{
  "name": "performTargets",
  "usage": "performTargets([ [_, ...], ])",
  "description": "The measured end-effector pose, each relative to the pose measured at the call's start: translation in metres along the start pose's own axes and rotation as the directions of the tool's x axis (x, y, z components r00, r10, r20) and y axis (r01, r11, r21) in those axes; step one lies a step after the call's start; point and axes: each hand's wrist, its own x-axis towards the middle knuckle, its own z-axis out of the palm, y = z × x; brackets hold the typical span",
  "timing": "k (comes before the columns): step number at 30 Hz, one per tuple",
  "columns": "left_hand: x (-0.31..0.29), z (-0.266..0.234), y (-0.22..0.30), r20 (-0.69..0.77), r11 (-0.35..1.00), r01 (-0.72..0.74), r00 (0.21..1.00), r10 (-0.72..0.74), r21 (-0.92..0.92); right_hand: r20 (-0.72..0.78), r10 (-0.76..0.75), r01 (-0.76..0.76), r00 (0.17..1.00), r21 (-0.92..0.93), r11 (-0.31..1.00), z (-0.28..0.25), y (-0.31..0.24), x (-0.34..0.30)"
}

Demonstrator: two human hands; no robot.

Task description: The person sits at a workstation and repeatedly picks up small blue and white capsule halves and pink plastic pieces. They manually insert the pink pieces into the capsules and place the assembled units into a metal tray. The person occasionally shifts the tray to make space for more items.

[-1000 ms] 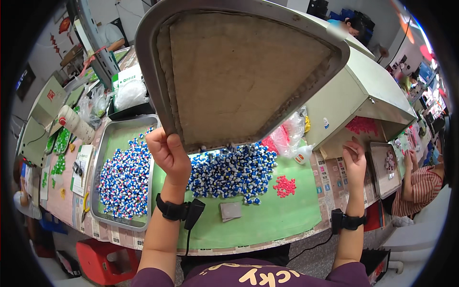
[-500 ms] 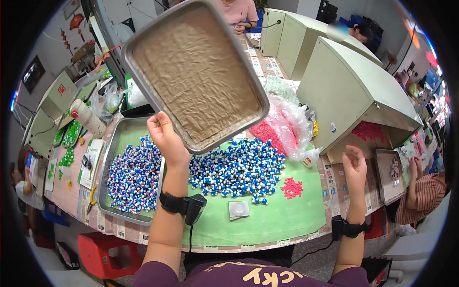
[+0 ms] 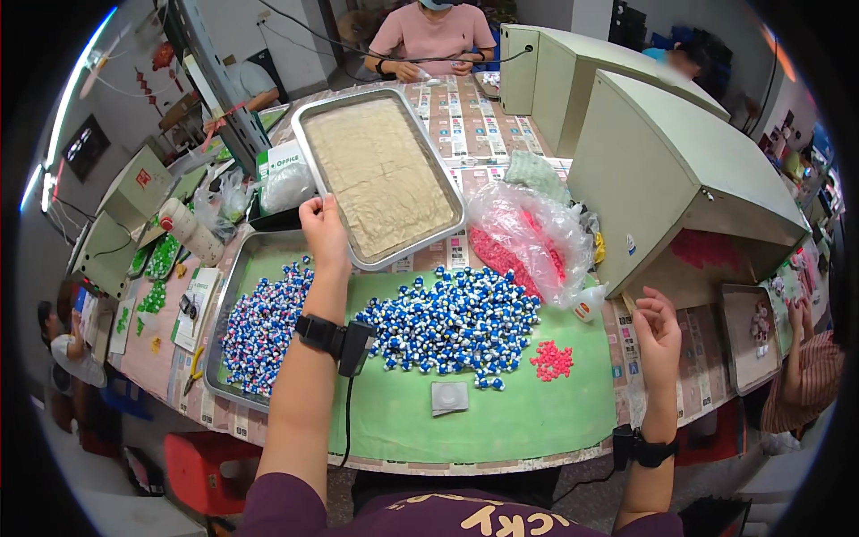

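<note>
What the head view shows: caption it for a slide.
Left hand holding a shallow tray near heaped blue-and-white pieces, right hand raised.

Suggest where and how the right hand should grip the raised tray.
Probably mid-length on the right long rim, coming from the right. The left hand holds the tray low on its opposite long rim, so a grip there should balance it. The raised edge gives something to pinch across, and the right hand, apparently empty, is on that side.
</note>
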Motion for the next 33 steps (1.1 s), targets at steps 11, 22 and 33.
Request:
performTargets([
  [11, 0.045, 0.014, -0.040, 0.140, 0.932, -0.052, 0.990, 0.002, 0.359, 0.017, 0.078, -0.079, 0.997, 0.094, 0.992, -0.007, 0.022, -0.010],
  [22, 0.047, 0.002, -0.065, 0.272, 0.849, 0.027, 0.942, -0.199, 0.528, 0.049, 0.044, -0.050, 0.998, 0.120, 0.992, 0.006, 0.031, -0.006],
  [33, 0.047, 0.010, -0.085, 0.235, 0.708, -0.052, 0.958, -0.163, 0.705, 0.066, 0.052, -0.060, 0.996, 0.124, 0.991, 0.011, 0.029, -0.006],
])
